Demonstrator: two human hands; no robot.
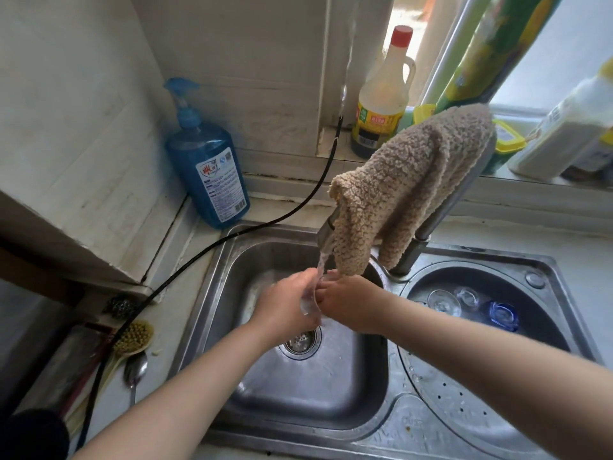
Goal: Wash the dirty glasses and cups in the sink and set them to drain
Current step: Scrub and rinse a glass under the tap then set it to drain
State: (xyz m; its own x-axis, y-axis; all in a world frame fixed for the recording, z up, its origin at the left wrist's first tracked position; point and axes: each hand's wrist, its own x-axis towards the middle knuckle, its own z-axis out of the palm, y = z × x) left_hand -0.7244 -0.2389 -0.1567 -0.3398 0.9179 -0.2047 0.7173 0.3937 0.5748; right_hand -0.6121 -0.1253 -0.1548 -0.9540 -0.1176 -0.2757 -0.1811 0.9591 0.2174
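Note:
Both hands meet under the running tap (pixel 326 232) above the steel sink (pixel 331 403). My left hand (pixel 287 308) grips a small clear glass (pixel 310 298) from the left. My right hand (pixel 348 305) holds the same glass from the right, fingers curled at its rim. Water streams onto the glass. In the round right basin (pixel 491 383) lie two clear glasses (pixel 442 302) (pixel 467 297) and a blue glass (pixel 504 315).
A beige cloth (pixel 408 180) hangs over the tap neck. A blue soap pump bottle (pixel 207 167) stands at the back left corner, with a black hose (pixel 205 250) running past it. A brush (pixel 134 336) and spoon (pixel 134 371) lie left of the sink. Bottles (pixel 381 101) line the windowsill.

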